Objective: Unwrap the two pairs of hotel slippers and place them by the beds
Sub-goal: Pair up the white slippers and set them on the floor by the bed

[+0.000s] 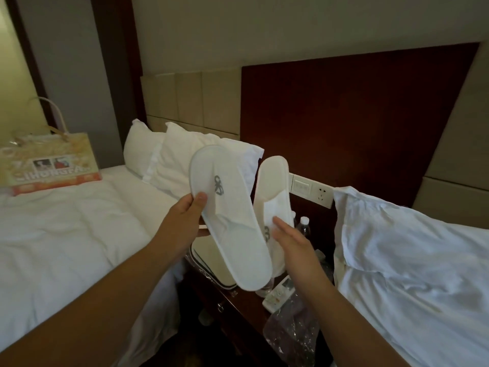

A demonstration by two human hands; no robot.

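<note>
Two white hotel slippers with grey logos are held up above the nightstand between the beds. My left hand [189, 215] pinches the left slipper [232, 226] by its side edge, thumb on top. My right hand [293, 243] holds the right slipper [272, 186], fingers laid flat across its upper. A second pair of slippers [211, 258], still in clear plastic, lies on the nightstand under them. An empty clear wrapper [291, 332] hangs over the nightstand's front edge.
The dark wooden nightstand [235, 311] carries water bottles [304, 226] and a remote [277, 295]. The left bed [66, 234] holds pillows and a gift bag [50, 162]. The right bed [410, 274] has rumpled bedding. A wall socket panel [312, 190] sits behind.
</note>
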